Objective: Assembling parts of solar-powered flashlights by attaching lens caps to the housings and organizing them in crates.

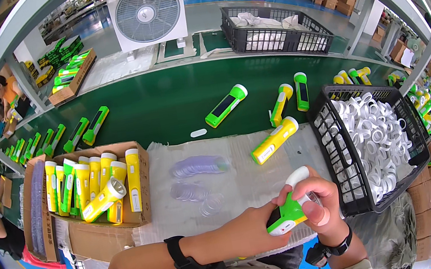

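Quite illegible marking [284,230] on green flashlight [293,212].

Head camera: head-worn fisheye, facing down and forward
Close below: bare left hand [260,228], bare right hand [326,196]
Far: square white fan [147,14]

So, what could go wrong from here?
The left forearm passes close to the loose clear discs, so it might scatter them. The yellow flashlight lying slantwise on others in the cardboard box could slide off. If the left hand and right hand slacken, the green flashlight might drop.
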Motion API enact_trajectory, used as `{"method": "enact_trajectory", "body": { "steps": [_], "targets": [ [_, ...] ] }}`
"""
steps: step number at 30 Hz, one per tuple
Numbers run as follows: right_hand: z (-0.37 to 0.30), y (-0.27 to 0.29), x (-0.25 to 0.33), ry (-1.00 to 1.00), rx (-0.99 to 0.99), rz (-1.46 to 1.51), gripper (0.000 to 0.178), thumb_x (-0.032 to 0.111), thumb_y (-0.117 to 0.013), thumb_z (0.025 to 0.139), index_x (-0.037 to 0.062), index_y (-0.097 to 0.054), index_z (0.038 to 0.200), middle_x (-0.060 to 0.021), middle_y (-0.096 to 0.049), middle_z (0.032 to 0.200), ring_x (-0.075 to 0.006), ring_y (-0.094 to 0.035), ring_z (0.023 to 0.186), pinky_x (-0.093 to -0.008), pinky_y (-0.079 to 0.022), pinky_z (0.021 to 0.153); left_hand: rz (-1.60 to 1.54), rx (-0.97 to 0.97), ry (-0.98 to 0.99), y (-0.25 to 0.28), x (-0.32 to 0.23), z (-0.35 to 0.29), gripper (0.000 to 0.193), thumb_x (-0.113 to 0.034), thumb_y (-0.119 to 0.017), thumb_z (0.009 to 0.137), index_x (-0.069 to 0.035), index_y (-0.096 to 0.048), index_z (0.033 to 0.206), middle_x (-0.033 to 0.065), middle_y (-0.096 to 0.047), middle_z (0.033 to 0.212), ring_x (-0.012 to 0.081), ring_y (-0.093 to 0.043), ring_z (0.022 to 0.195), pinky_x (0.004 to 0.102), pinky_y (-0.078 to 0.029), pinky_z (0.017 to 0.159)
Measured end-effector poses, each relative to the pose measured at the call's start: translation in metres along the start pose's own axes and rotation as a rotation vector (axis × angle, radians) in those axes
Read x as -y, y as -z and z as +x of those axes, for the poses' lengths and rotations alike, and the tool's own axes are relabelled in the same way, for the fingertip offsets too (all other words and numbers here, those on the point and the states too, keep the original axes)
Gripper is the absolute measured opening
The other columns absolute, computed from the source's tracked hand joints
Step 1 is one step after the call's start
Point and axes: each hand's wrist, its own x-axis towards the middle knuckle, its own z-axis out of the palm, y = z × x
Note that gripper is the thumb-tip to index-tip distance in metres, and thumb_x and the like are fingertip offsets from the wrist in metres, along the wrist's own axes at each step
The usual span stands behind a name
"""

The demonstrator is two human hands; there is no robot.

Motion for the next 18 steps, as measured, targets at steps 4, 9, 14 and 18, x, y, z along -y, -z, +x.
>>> {"method": "enact_trajectory", "body": {
  "steps": [4, 9, 14, 18],
  "targets": [
    [-0.004, -0.005, 0.000, -0.003, -0.054, -0.037, 0.030, 0.032, -0.061, 0.082, 0.0021, -0.060, 0.087, -0.0134, -0.056, 0.089, -0.0248, -0.063, 0.083, -0.0344, -0.050, 0.075, 0.109, -0.015, 0.063, -0.001, -0.002, -0.004, 0.062, -0.028, -0.063, 0.077, 0.002, -0.039, 0.127, 0.0151, -0.064, 0.084, 0.0258, -0.063, 0.073, 0.0333, -0.050, 0.069],
    [-0.013, 0.002, -0.018, 0.134, -0.020, 0.017, 0.041, 0.035, -0.065, 0.080, 0.0033, -0.055, 0.102, -0.0154, -0.053, 0.099, -0.0272, -0.062, 0.087, -0.0395, -0.049, 0.082, 0.329, -0.101, 0.026, -0.004, -0.009, -0.010, 0.055, -0.027, -0.065, 0.075, 0.001, -0.044, 0.118, 0.0164, -0.064, 0.083, 0.0329, -0.063, 0.073, 0.0373, -0.051, 0.067],
    [-0.009, -0.011, -0.025, 0.220, -0.158, 0.105, 0.080, 0.037, -0.075, 0.072, 0.0082, -0.033, 0.133, -0.0173, -0.046, 0.116, -0.0295, -0.056, 0.102, -0.0452, -0.046, 0.091, 0.874, -0.569, -0.478, 0.017, 0.013, -0.005, 0.055, -0.019, -0.076, 0.064, -0.003, -0.045, 0.107, 0.0134, -0.058, 0.086, 0.0331, -0.059, 0.074, 0.0399, -0.049, 0.064],
    [-0.022, -0.038, -0.038, 0.299, -0.264, -0.174, 0.099, 0.024, -0.083, 0.064, 0.0058, -0.019, 0.138, -0.0179, -0.043, 0.118, -0.0281, -0.050, 0.105, -0.0430, -0.042, 0.090, 0.718, -0.592, -0.730, 0.037, 0.041, 0.029, 0.054, -0.014, -0.077, 0.063, -0.005, -0.046, 0.106, 0.0151, -0.055, 0.099, 0.0317, -0.056, 0.091, 0.0390, -0.047, 0.077]
  ]
}}
